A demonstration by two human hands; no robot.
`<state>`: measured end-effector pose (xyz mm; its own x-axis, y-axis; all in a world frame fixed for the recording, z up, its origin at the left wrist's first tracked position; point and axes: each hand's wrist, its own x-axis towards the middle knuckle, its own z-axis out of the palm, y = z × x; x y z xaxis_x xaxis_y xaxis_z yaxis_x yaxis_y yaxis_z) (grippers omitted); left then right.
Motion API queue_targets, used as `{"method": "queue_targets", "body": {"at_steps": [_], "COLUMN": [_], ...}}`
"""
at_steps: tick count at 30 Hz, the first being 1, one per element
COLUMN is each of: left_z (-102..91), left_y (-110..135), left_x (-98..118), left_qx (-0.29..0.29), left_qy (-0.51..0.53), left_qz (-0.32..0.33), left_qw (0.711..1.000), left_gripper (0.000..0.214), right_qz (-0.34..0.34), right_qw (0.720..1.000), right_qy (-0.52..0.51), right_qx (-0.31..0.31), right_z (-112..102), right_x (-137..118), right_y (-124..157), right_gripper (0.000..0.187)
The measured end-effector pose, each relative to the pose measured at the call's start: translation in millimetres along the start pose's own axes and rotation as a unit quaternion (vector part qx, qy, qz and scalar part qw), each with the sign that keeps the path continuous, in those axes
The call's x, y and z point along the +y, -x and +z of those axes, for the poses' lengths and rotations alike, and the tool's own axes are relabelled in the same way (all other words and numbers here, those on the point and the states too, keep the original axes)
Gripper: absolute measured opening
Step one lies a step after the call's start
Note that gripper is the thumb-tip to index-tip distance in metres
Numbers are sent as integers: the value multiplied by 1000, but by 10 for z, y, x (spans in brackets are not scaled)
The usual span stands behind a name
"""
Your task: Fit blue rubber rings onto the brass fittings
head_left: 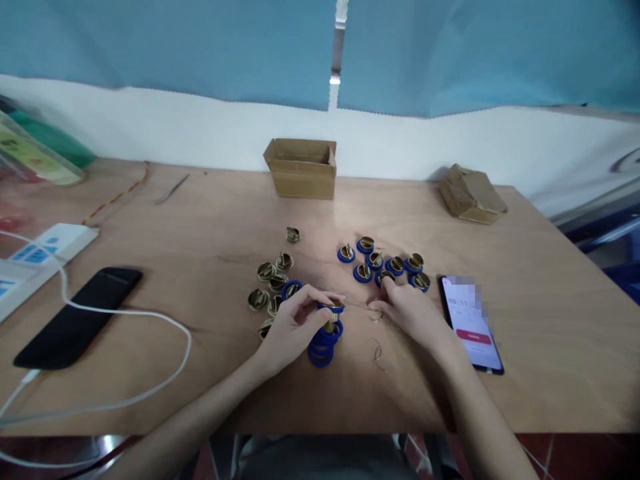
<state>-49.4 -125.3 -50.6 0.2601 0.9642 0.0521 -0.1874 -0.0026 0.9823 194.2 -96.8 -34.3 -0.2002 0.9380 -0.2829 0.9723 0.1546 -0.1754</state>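
Observation:
My left hand is closed in a pinch on a small brass cap ringed in blue, held just above a little stack of blue rubber rings. My right hand is closed beside it, its fingertips holding a thin wire that runs toward the cap. Bare brass caps lie in a loose group to the left of my hands. Brass caps fitted with blue rings lie in a cluster just beyond my right hand.
A lit phone lies right of my right hand. A dark phone with a white cable lies at the left, near a white power strip. An open cardboard box and a closed one stand at the back.

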Motion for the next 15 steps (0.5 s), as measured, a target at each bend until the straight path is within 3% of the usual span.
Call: {"method": "queue_targets", "body": {"at_steps": [15], "left_z": [9], "left_y": [-4], "left_x": [16], "left_qx": [7], "left_qy": [-16], "left_qz": [-9], "left_qw": [1000], "left_gripper": [7], "right_qz": [-50], "right_qw": [997], "right_qy": [-48], "right_qx": [-17], "right_z": [30], "right_x": [36], "right_y": [-33], "right_gripper": [9]}}
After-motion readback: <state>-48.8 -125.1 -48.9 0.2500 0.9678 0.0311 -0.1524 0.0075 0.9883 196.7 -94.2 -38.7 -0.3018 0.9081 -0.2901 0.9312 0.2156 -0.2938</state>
